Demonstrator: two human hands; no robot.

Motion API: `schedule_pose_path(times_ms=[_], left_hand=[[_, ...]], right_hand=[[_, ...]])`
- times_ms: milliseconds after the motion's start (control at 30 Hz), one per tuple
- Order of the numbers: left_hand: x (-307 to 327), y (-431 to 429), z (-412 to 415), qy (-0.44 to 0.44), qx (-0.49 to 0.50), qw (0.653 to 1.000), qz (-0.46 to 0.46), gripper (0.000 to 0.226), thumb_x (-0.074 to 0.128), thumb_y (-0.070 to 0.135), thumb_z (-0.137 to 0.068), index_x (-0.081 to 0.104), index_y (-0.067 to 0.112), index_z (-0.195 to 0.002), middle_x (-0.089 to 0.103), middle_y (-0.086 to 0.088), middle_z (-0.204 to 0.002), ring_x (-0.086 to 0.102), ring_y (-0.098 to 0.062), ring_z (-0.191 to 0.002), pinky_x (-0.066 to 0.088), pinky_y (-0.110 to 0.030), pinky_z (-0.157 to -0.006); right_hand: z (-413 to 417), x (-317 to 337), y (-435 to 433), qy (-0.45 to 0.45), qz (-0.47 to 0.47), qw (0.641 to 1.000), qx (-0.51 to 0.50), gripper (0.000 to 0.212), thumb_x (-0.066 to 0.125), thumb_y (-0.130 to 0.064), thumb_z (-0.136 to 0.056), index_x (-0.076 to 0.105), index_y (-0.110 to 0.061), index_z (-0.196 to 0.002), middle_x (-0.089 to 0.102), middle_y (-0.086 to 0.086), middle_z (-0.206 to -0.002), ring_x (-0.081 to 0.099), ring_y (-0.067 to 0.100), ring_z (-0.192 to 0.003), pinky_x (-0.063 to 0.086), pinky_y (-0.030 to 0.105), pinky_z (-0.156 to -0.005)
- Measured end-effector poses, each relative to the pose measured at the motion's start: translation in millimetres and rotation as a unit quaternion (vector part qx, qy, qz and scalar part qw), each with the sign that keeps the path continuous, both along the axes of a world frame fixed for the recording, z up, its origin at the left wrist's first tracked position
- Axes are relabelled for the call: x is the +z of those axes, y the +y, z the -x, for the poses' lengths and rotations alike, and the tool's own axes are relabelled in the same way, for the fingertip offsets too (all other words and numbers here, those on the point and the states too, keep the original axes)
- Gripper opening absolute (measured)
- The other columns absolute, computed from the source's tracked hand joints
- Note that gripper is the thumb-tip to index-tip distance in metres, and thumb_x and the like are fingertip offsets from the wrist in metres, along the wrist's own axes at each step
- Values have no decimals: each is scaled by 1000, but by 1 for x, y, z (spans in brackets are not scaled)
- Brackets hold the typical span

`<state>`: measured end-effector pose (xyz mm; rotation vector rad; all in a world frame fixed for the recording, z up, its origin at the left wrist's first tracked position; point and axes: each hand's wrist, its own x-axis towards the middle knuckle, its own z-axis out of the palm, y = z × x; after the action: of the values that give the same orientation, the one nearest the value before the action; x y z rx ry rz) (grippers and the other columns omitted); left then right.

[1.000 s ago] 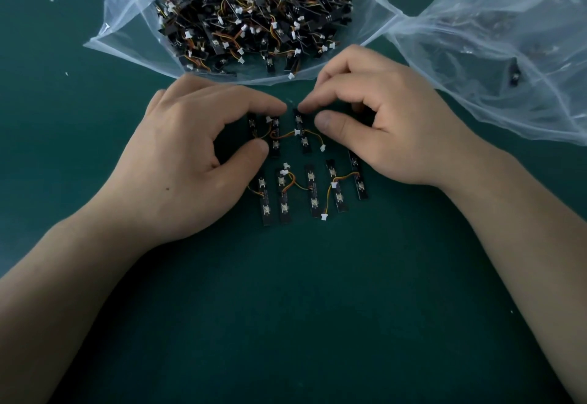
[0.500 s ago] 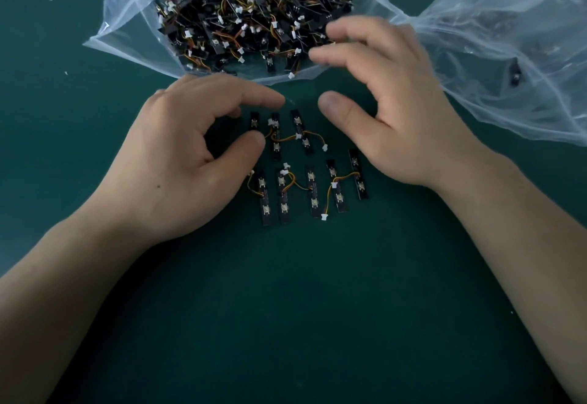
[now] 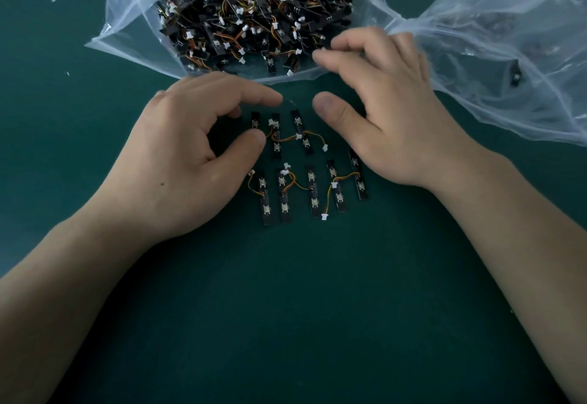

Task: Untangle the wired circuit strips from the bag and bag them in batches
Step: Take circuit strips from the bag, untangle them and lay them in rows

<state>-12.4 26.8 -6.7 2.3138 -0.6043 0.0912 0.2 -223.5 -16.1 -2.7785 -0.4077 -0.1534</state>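
Hovering over circuit strips [image 3: 314, 195] laid in two rows at table [image 3: 286, 324] centre, L hand [image 3: 178, 155] loosely curled, thumb tip at leftmost strip, R hand [image 3: 381, 111] relaxed, gripping nothing, fingertips [image 3: 321, 57] at mouth of full bag [image 3: 127, 22] by far edge, 2nd bag [image 3: 508, 16] far-right corner.

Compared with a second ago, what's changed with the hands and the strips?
The right hand lifted off the top-row strips and moved up to the full bag, its fingers loosely curled at the mouth, holding nothing. The left hand stayed over the top row, thumb at the leftmost strip. The strips and both bags did not move.
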Motion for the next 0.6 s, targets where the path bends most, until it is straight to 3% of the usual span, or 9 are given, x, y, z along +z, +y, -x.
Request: schedule_pose_path(times_ms=[133,367,500,600], left_hand=[[0,0,0,1,1,1000,-3,35,64,25,-95,70,31,-128,59,32,-103,57,1,-102,39,-7,-88],[-1,0,0,3,10,1000,1,34,65,25,-95,70,32,-128,59,30,-105,56,5,-100,37,-4,-86],[-1,0,0,4,13,1000,2,34,65,25,-96,70,32,-128,58,30,-103,55,8,-97,36,-3,-85],[0,0,0,6,15,1000,2,34,65,25,-95,71,32,-128,59,31,-103,56,9,-97,35,-2,-84]], right_hand=[[-1,-1,0,9,30,1000,-2,64,32,-62,-105,47,-25,-155,39,-2,-152,30,24,-139,16,38,-115],[-1,-2,-2,-36,-50,998,-29,56,44,-48,-108,53,-10,-149,49,1,-145,39,21,-135,28,36,-118],[-2,-1,-1,-15,-25,999,-38,56,38,-56,-107,50,-25,-153,41,1,-156,33,24,-142,23,42,-120],[-3,-2,0,-7,13,999,-29,58,35,-59,-106,52,-29,-152,43,-2,-155,32,24,-141,20,39,-116]])
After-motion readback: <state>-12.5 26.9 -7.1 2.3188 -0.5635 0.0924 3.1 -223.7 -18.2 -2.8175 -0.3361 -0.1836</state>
